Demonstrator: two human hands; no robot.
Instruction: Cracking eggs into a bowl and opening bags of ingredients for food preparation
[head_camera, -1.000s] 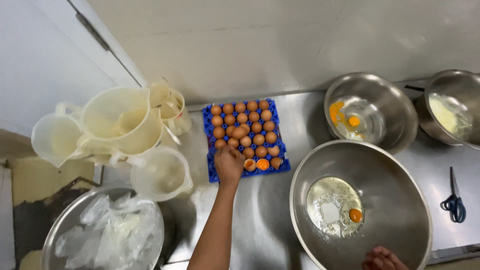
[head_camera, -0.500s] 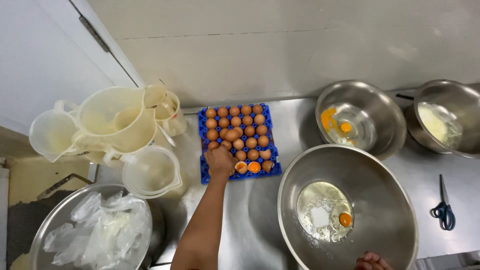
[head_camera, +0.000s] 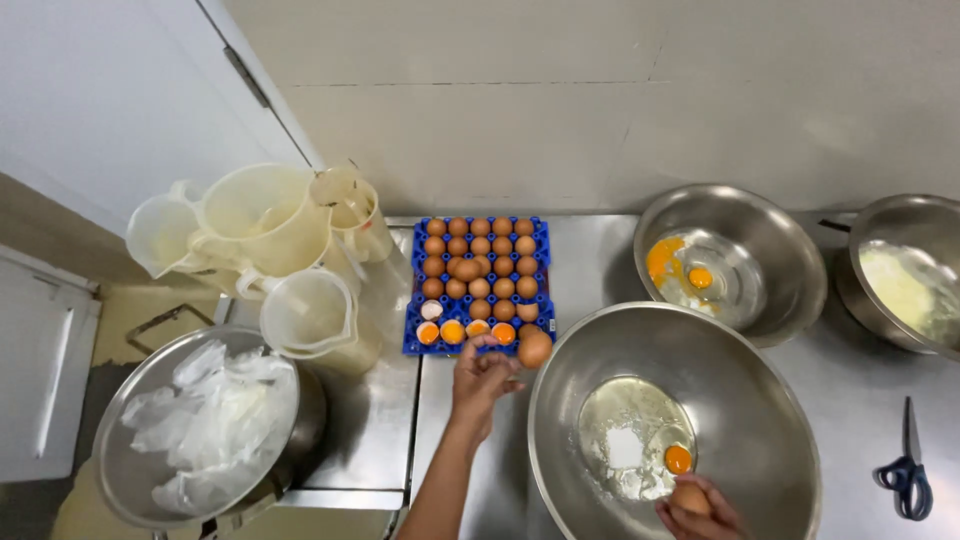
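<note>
My left hand is just off the front edge of the blue egg tray and holds a brown egg in its fingertips, beside the rim of the large steel bowl. The tray holds several brown eggs, with broken shells holding yolks along its front row. At the bottom edge, my right hand grips another brown egg over that bowl. Egg white and one yolk lie in the bowl's bottom.
A second steel bowl with yolks stands behind the large one, and a third with pale liquid at far right. Blue-handled scissors lie at right. Plastic jugs and a bowl of crumpled plastic stand at left.
My left hand has drawn back from the middle of the tray to its front edge, now with an egg in its fingers. The right hand stays low over the large bowl.
</note>
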